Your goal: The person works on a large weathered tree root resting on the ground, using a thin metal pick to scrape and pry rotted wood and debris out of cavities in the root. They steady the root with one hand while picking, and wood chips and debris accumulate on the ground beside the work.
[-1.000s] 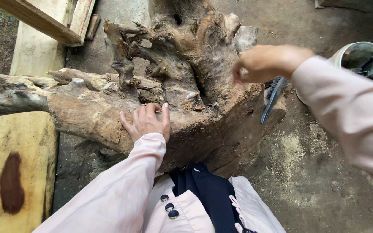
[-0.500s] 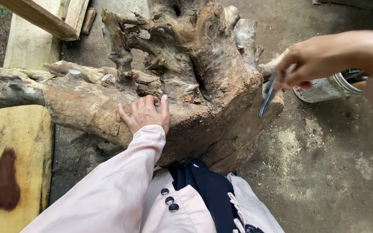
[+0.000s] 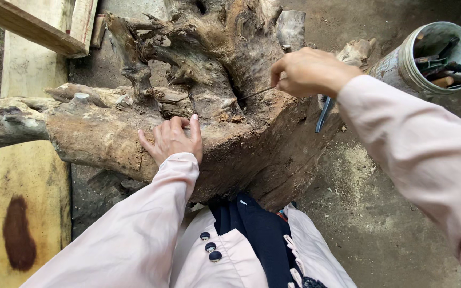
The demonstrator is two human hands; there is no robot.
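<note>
Fingers (image 3: pixel 188 128) of the left hand (image 3: pixel 172 140) lie spread and flat on the tree stump (image 3: pixel 134 138), palm down at approx 9 o'clock of the body, bracing it. Right hand (image 3: pixel 308 70) is curled tight, fingers pressed together round a thin metal pick (image 3: pixel 256 93); its blue handle (image 3: pixel 324 113) hangs out below the fist toward 5 o'clock.

Change vs. half a sec ago: right hand was off the wood at 3 o'clock w/ the tool hanging free. Now it has swung in toward 12 o'clock and the pick's tip sits at a dark crevice (image 3: pixel 236 96) in the root mass, touching or v. nearly so; can't tell how deep. Left hand has barely shifted, same bracing spot. Judgement: reach phase is over, scraping/picking at the crevice is the step in hand, w/ the stump held steady.

Stump lies on its side across the dirt floor (image 3: pixel 380 229), roots up toward 12 o'clock. Metal can (image 3: pixel 401 64) w/ more tools stands at 2 o'clock, apart from the right hand. Pale wood slab (image 3: pixel 22 213) w/ a dark brown patch lies at 8 o'clock; a timber beam (image 3: pixel 33 26) at 11 o'clock.
</note>
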